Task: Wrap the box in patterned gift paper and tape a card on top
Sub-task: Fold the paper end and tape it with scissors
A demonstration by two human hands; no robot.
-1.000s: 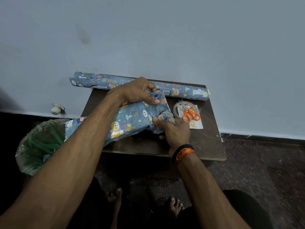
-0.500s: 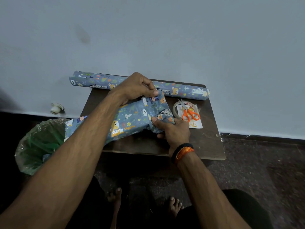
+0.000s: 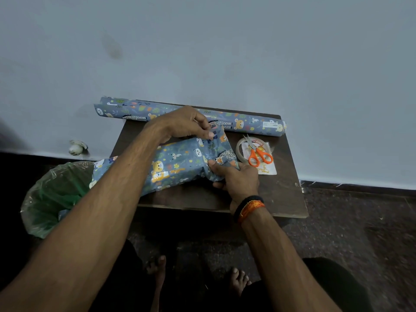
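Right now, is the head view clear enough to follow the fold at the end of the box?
Head view: dim and bluish, but the paper-wrapped box and both hands, left hand and right hand, are sharp; the frame edges look soft and bent by the wide lens; the clear tape roll is faint under the orange scissors.

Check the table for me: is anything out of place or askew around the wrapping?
The paper roll overhangs the table at its left end. The wrapped box lies skewed, its left end past the table edge over the green bag. Scissors sit on the tape and card.
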